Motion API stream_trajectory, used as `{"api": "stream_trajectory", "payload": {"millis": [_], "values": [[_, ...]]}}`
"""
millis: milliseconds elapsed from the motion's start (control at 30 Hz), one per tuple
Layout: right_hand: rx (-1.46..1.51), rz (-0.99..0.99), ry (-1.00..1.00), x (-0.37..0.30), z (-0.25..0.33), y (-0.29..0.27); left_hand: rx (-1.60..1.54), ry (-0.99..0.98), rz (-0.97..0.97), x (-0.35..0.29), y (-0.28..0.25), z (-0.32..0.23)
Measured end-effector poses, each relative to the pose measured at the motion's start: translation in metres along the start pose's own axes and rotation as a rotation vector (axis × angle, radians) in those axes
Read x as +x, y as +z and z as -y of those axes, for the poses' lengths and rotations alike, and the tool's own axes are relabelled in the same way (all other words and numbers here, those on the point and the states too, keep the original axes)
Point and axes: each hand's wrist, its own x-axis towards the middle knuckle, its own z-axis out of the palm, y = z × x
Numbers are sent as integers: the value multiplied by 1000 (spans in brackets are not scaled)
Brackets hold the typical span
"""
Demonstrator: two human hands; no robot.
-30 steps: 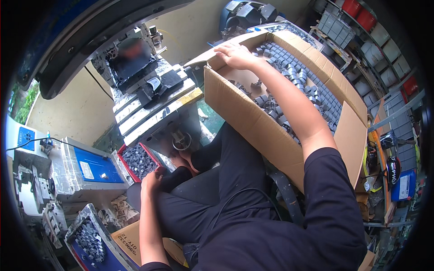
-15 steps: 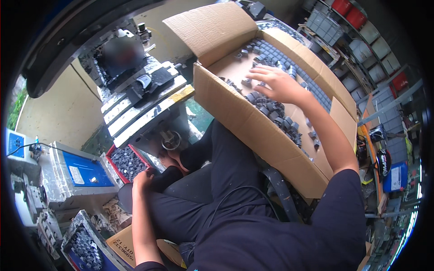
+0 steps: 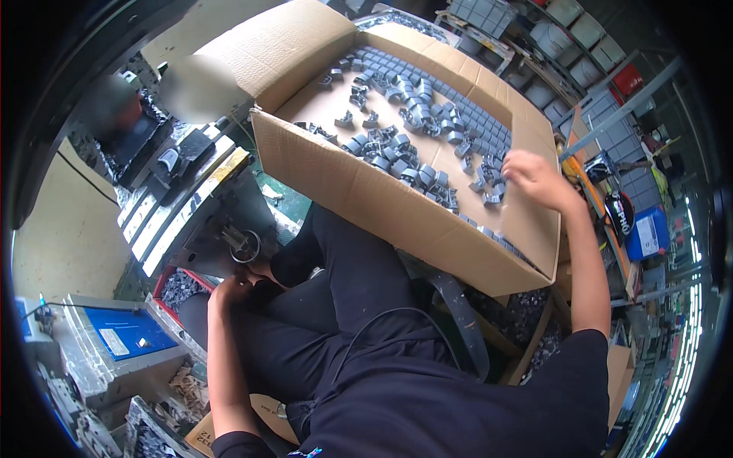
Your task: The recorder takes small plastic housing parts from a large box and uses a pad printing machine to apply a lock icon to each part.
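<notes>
Inside a large open cardboard box, my right hand is at the right end, above the grey parts near the end wall. Its fingers are bent and drawn together; anything in them is hidden. Many small grey curved plastic parts lie loose on a cardboard sheet, and others stand in tight rows along the far side. My left hand is low at my bent left leg, beside the red bin of grey pieces. Its fingers curl inward, and whatever they hold does not show.
A machine with a slotted metal bed and a handwheel stands ahead on the left. Left of me is a grey cabinet with a blue panel. Shelves with white buckets fill the far right. A blue container stands at right.
My right hand has moved from over the middle of the parts, fingers spread, to the box's right end, fingers now drawn in. The view has shifted right. My left hand stays by my leg.
</notes>
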Motion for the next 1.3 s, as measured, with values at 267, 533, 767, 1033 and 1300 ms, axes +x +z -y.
{"api": "stream_trajectory", "payload": {"millis": [267, 533, 767, 1033, 1300], "values": [[-22, -268, 498, -123, -25, -138, -322, 272, 101, 53, 20, 48], [545, 291, 1256, -188, -84, -44, -152, 280, 21, 34, 21, 63], [1245, -142, 1083, -168, -76, 74, -265, 211, 15, 26, 24, 49], [-231, -309, 672, -107, -93, 64, -184, 321, -65, 19, 22, 54], [-240, -169, 991, -21, -182, 97, -267, 51, -67, -18, 6, 18]]}}
